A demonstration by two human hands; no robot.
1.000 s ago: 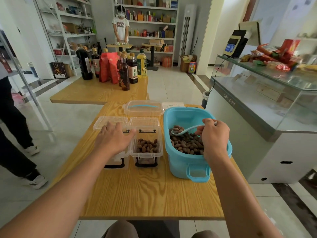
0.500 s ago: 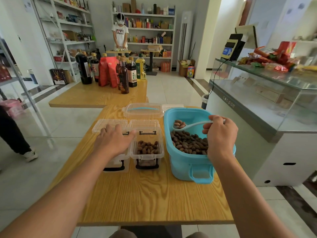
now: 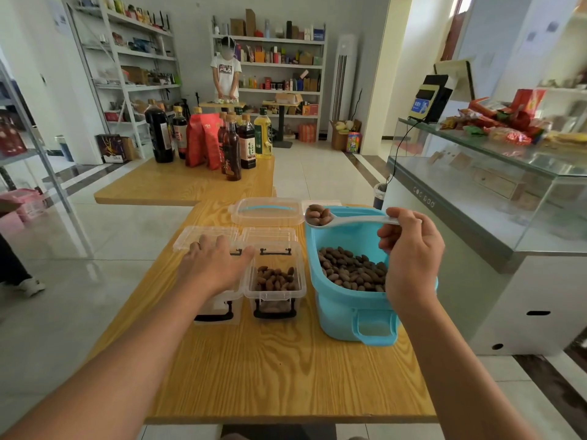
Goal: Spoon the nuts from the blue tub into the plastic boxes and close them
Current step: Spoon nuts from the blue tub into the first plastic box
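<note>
The person's right hand (image 3: 411, 249) was clenched round the handle of a white plastic spoon (image 3: 349, 220), holding it level above the far rim of the blue tub (image 3: 346, 315). The spoon's bowl, out toward the left, carried a small heap of brown nuts. Below it the tub sat on the right side of the wooden table (image 3: 279, 376), its bottom covered with a dark layer of nuts (image 3: 351, 271), its latch handle facing the near edge.

Just beside the tub on its left stood two clear plastic boxes, touching side by side, each with its hinged lid thrown back flat behind it. The right-hand box (image 3: 275, 289) held a shallow layer of nuts. The left-hand box (image 3: 222, 301) lay mostly under the person's left hand (image 3: 211, 268), which rested flat on its top with fingers spread and relaxed, the thumb reaching toward the neighbouring box; what was inside could not be seen. Both boxes had dark clip handles on their near sides.

Behind the boxes lay the tub's clear lid (image 3: 268, 211) with a blue handle strip. A second wooden table (image 3: 178, 185) farther back bore dark bottles (image 3: 232, 150), an oil bottle and red bags (image 3: 203, 141). Another person (image 3: 226, 73) in a white shirt stood by the shelves, and a glass counter (image 3: 476, 192) ran along the right.
</note>
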